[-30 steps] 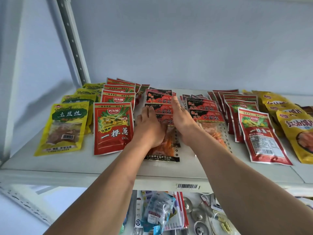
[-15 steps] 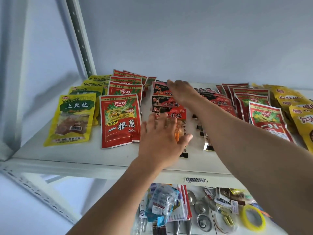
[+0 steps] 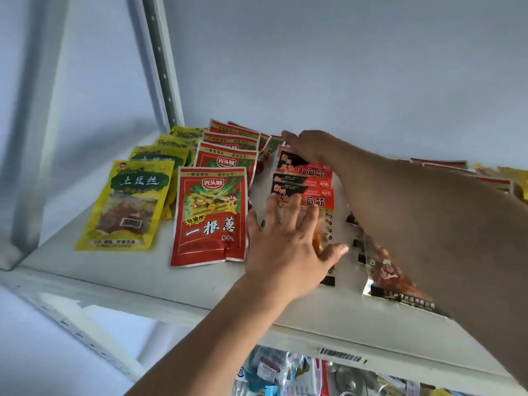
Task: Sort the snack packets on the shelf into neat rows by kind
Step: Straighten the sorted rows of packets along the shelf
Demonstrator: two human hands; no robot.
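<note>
Since last frame right hand (image 3: 310,144) reached deeper; left hand (image 3: 285,241) splayed flat. Black-red packets (image 3: 307,182): light, slippery; pinch edges.

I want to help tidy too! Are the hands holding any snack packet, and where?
Nothing is gripped. The left hand lies flat, fingers spread, on the front black-and-red packet. The right hand rests on the row's back packets.

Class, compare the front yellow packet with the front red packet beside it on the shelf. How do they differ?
The front yellow packet has a green label band and a clear window showing brownish food; the front red packet is fully printed, with cartoon artwork. The yellow one lies at the left end of the shelf, tilted; the red one lies straighter, beside the left hand. Both lie flat, heading overlapping rows.
</note>
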